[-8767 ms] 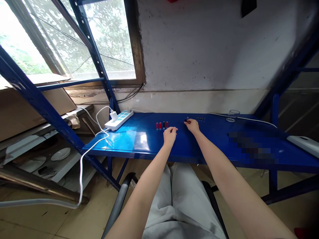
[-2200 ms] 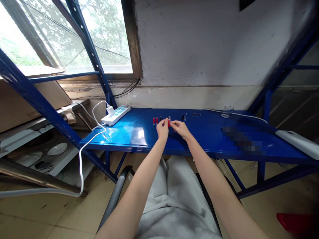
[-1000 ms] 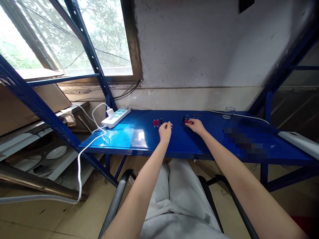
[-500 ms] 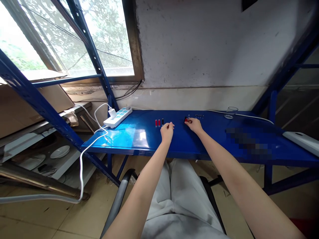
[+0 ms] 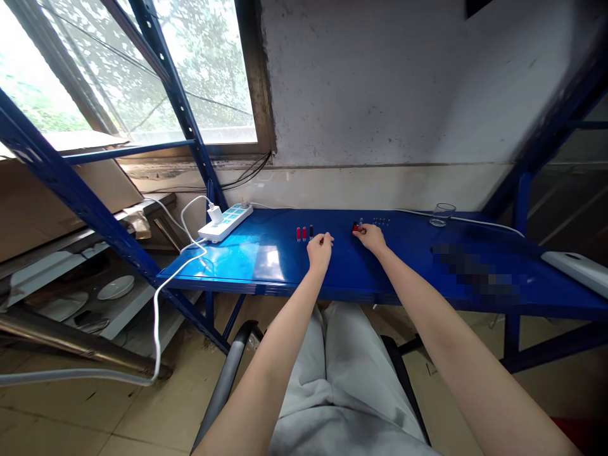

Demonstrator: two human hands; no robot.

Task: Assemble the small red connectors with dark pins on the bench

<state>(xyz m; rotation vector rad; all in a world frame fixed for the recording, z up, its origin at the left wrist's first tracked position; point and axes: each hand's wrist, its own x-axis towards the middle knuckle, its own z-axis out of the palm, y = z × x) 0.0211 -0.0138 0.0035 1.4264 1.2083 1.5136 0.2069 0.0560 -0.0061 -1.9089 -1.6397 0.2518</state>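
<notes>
My left hand (image 5: 320,248) rests on the blue shelf (image 5: 266,259) with its fingers curled, pinching a small piece I cannot make out. Just left of it stand three small upright pieces (image 5: 304,233), two red and one black. My right hand (image 5: 371,238) lies further right, fingertips pinched on a small red piece (image 5: 354,228) beside a black one. A row of tiny dark parts (image 5: 381,221) sits behind that hand.
A white power strip (image 5: 225,223) with a plugged charger and white cable lies at the shelf's left end. A glass cup (image 5: 443,214) stands at the back right, a white object (image 5: 574,269) at the far right. Blue rack posts, plates on a lower shelf, and a chair below me.
Two seconds ago both hands met over a red piece at the middle. The right hand has since moved right to the red and black pieces; the left lowered onto the shelf.
</notes>
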